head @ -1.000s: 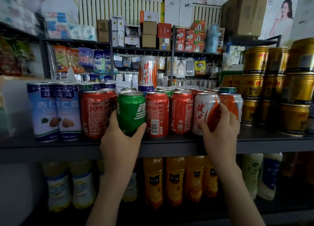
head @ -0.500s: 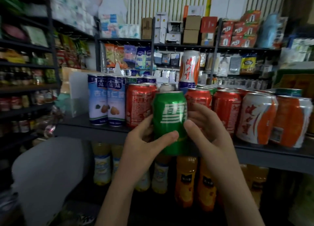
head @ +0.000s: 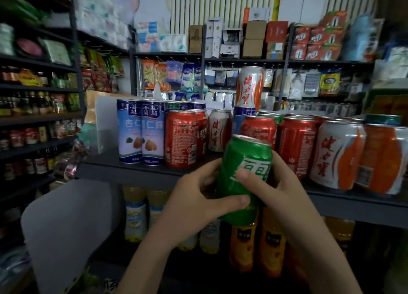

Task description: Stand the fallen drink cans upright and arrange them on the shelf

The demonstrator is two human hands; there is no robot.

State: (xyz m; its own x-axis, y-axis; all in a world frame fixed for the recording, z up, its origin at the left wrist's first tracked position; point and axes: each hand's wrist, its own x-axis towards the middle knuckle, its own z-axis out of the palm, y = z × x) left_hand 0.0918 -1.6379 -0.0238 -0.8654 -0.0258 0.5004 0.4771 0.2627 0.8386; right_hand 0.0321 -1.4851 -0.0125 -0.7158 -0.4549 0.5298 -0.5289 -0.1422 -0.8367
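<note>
Centre of frame: you hold the green drink can point(head: 245, 172) in both hands, just in front of the shelf point(head: 123, 168) edge, nearly upright, top tipped slightly right. Left hand point(head: 198, 205) wraps the lower left side, thumb across the front. Right hand point(head: 284, 190) grips the right side, thumb on the label. Behind, red cans point(head: 183, 139) and blue almond-drink cans point(head: 141, 132) stand upright on the shelf.

head view | worn, facing forward-down | close to shelf point(head: 123, 172) | single view
</note>
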